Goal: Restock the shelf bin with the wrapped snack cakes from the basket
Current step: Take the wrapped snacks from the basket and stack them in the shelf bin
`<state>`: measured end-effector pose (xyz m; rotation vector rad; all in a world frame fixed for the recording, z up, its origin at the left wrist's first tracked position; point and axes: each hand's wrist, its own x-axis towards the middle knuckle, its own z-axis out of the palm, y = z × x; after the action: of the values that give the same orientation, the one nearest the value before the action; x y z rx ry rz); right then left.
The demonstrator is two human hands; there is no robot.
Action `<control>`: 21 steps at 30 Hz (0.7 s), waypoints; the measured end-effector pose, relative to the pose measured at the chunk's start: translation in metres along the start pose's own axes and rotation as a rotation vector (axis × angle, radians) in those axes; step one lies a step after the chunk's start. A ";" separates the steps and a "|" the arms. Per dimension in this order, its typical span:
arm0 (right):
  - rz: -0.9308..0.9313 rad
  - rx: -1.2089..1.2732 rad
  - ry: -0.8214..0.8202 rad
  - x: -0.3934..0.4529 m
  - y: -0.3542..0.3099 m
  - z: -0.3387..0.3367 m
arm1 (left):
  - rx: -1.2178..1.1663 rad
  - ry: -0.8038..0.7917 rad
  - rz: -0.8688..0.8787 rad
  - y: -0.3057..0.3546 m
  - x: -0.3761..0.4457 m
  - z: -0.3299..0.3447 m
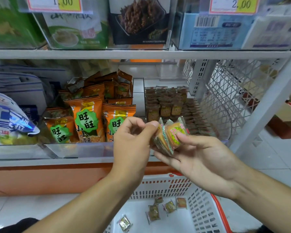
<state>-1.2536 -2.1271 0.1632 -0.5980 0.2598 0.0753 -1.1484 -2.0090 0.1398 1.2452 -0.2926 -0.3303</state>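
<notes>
While the white metal shelf (141, 54) runs across my view, I see pale floor tiles (275, 165) at 4 o'clock and an orange base panel (49, 179) under the lower ledge. Up at 12 o'clock sit two price tags (55, 4), one reading 1.00, the other 2.00, their tops cut off. A white wire side panel (233, 91) closes the shelf at 2 o'clock.

Dead centre, my right hand (202, 158) cradles a small stack of wrapped snack cakes (170, 137), fingers curled beneath and thumb across the front. My left hand (133, 142) pinches the stack's near edge between thumb and forefinger. I can't count the stack exactly; the wrappers overlap.

Just behind them, at 1 o'clock, the clear shelf bin (165, 79) holds rows of brown packets, too small and blurred to count. At 10 o'clock, orange snack bags (86, 118) crowd a neighbouring bin; three fronts show clearly, the rest are half hidden.

Down at 6 o'clock the white basket (196, 209), red-rimmed and cut off by the frame, holds five loose cakes (154, 212).
</notes>
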 end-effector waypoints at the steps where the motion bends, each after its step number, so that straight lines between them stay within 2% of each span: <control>1: -0.010 -0.006 -0.014 0.001 0.000 -0.001 | -0.008 -0.002 -0.002 0.000 -0.001 0.001; 4: -0.112 -0.122 0.004 0.005 0.000 -0.005 | 0.006 0.021 -0.038 -0.003 0.000 0.005; 6: -0.225 -0.314 0.084 0.007 0.000 -0.006 | 0.042 0.045 -0.098 -0.003 0.000 0.010; 8: -0.322 -0.557 0.181 0.008 -0.001 -0.010 | 0.010 0.078 -0.216 -0.003 -0.001 0.015; 10: -0.386 -0.797 0.191 0.006 -0.004 -0.014 | -0.097 0.089 -0.410 -0.001 0.001 0.014; 12: -0.418 -0.965 0.090 0.002 -0.006 -0.016 | -0.238 -0.062 -0.672 0.004 0.003 0.011; 14: -0.400 -1.115 -0.033 -0.002 -0.006 -0.016 | -0.344 -0.254 -0.851 0.008 0.004 0.011; 16: -0.380 -1.337 -0.094 -0.005 -0.006 -0.016 | -0.383 -0.271 -0.893 0.003 0.005 0.011; 19: -0.364 -1.806 -0.054 -0.005 -0.008 -0.020 | -0.338 -0.208 -0.888 -0.004 0.005 0.014; 21: -0.304 -1.982 -0.035 -0.005 -0.009 -0.021 | -0.294 -0.200 -0.872 -0.004 0.003 0.015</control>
<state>-1.2617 -2.1462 0.1531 -2.5916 -0.0368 0.0257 -1.1517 -2.0248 0.1401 0.9902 0.1501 -1.2069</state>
